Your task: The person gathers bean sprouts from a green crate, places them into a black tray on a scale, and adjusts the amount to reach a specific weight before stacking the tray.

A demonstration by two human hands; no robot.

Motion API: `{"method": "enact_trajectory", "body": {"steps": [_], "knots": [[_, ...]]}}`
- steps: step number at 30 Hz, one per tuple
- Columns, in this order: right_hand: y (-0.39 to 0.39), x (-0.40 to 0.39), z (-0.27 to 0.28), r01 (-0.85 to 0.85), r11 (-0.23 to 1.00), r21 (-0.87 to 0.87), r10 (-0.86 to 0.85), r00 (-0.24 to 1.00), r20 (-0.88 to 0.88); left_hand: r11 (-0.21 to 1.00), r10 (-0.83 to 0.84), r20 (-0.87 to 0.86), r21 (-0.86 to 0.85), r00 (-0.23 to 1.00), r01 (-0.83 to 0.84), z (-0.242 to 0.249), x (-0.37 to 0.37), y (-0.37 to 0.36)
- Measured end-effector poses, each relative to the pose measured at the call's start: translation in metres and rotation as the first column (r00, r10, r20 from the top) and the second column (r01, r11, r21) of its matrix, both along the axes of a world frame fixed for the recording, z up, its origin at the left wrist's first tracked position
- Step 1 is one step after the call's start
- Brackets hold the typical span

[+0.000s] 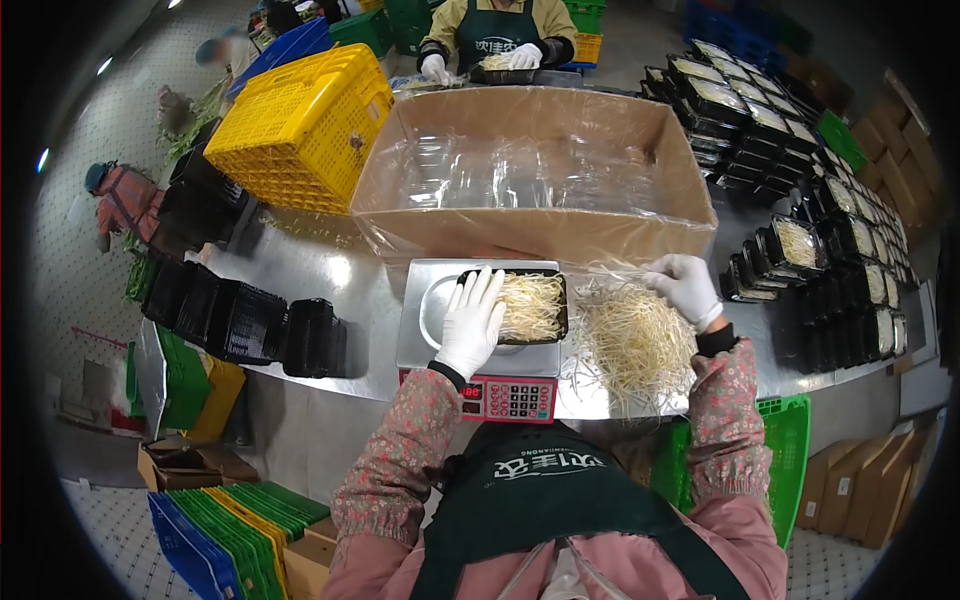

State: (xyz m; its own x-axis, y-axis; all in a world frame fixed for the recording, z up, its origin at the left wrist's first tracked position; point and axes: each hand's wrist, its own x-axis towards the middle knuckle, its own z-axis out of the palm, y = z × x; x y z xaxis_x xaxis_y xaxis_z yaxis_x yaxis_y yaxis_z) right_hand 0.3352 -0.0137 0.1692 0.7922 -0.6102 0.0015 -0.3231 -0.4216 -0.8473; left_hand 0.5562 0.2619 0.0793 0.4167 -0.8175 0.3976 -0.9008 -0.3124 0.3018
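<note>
My left hand (472, 320), in a white glove, lies flat with its fingers stretched out over the left part of a black tray (515, 341). Pale bean sprouts (532, 306) fill that tray, which rests on the metal plate of a scale (415, 348). The scale has a red front with a keypad and a lit display, partly covered by my sleeve. My right hand (688, 289), also gloved, is at the upper right edge of a loose heap of bean sprouts (635, 340). Its fingers are curled together on some sprouts there.
A plastic-lined cardboard box (530, 222) stands beyond the scale. Empty black trays (310, 338) are stacked left, below a yellow crate (300, 120). Filled trays (797, 243) pile up at right. Across the table, a co-worker's gloved hands (525, 57) handle another tray.
</note>
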Motion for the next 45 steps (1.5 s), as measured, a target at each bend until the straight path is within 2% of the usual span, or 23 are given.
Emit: {"method": "enact_trajectory", "body": {"steps": [1,3,5,7,8,9,11,13,17,21,22,24,26,27,29,31,35,37,39,40,41,43,45], "knots": [[-0.006,-0.011,-0.005,0.073,0.984,0.16,-0.075,0.997,0.005,0.997,-0.011,-0.125,-0.082,0.992,0.001,0.003,0.002,0.003],[-0.024,-0.031,-0.043,0.102,0.947,0.306,-0.113,0.994,0.017,0.968,-0.063,-0.362,-0.248,0.93,-0.031,0.012,0.007,0.01],[-0.037,-0.049,-0.089,0.119,0.992,-0.03,-0.123,0.93,-0.347,0.952,-0.038,-0.494,-0.282,0.869,-0.119,0.021,0.018,0.024],[-0.047,-0.072,-0.126,-0.134,0.868,-0.479,-0.056,0.931,-0.361,0.934,-0.06,-0.53,-0.329,0.846,-0.139,0.039,0.024,0.048],[-0.051,-0.074,-0.125,-0.006,0.963,-0.269,-0.093,0.932,-0.351,0.947,-0.007,-0.597,-0.261,0.802,-0.186,0.053,0.024,0.06],[-0.053,-0.077,-0.119,0.012,0.941,-0.337,-0.117,0.949,-0.293,0.937,-0.049,-0.594,-0.306,0.803,-0.169,0.045,0.034,0.071],[-0.055,-0.068,-0.101,0.102,0.968,-0.229,-0.145,0.973,-0.181,0.96,-0.005,-0.742,-0.191,0.67,-0.204,0.052,0.038,0.093],[-0.046,-0.047,-0.066,0.119,0.984,-0.133,-0.138,0.98,-0.143,0.987,0.101,-0.663,-0.025,0.742,-0.156,0.037,0.047,0.11],[0.009,0.009,0.003,0.013,0.996,0.085,-0.03,0.98,0.199,0.985,0.158,-0.56,0.15,0.814,-0.087,0.035,0.042,0.118],[0.059,0.066,0.013,-0.199,0.979,0.045,0.161,0.887,0.433,0.998,0.056,-0.501,0.064,0.863,-0.027,0.023,0.039,0.105],[0.07,0.078,0.01,-0.21,0.97,-0.118,0.24,0.892,0.383,0.998,0.044,-0.503,0.07,0.863,-0.01,0.025,0.037,0.099],[0.087,0.102,-0.026,-0.329,0.916,-0.23,0.393,0.848,0.356,0.996,0.037,-0.47,0.09,0.882,0.005,0.023,0.035,0.089],[0.094,0.108,-0.057,-0.421,0.832,-0.362,0.433,0.9,-0.05,0.994,0.02,-0.509,0.101,0.86,0.037,0.034,0.032,0.082],[0.098,0.106,-0.056,-0.429,0.811,-0.399,0.417,0.901,-0.121,0.991,0.046,-0.517,0.135,0.855,0.028,0.037,0.031,0.081],[0.09,0.094,-0.047,-0.411,0.814,-0.41,0.43,0.901,-0.05,0.997,0.045,-0.417,0.08,0.908,-0.013,0.019,0.036,0.088],[0.08,0.08,-0.023,-0.386,0.799,-0.461,0.433,0.901,-0.004,0.992,0.03,-0.436,0.124,0.9,0.027,0.018,0.041,0.092],[0.053,0.065,-0.024,-0.306,0.932,-0.196,0.331,0.937,0.113,0.984,-0.034,-0.481,0.138,0.876,0.114,0.055,0.042,0.07],[0.06,0.071,-0.026,-0.304,0.906,-0.294,0.342,0.936,0.085,0.983,-0.126,-0.293,0.092,0.948,0.159,0.048,0.049,0.053],[0.078,0.086,-0.04,-0.292,0.861,-0.417,0.38,0.913,0.145,0.978,-0.174,-0.31,0.056,0.935,0.201,0.048,0.047,0.036],[0.087,0.094,-0.049,-0.323,0.784,-0.531,0.416,0.907,0.062,0.97,-0.215,-0.266,0.057,0.94,0.238,0.042,0.046,0.025],[0.095,0.102,-0.07,-0.362,0.769,-0.526,0.435,0.9,0.017,0.959,-0.258,-0.219,0.059,0.941,0.276,0.037,0.044,0.016],[0.127,0.107,-0.077,-0.403,0.663,-0.631,0.291,0.915,-0.278,0.948,-0.282,-0.174,0.097,0.943,0.302,0.04,0.03,0.001],[0.14,0.109,-0.095,-0.382,0.672,-0.634,0.228,0.922,-0.314,0.945,-0.284,-0.205,0.103,0.937,0.309,0.015,0.03,-0.001]]}}
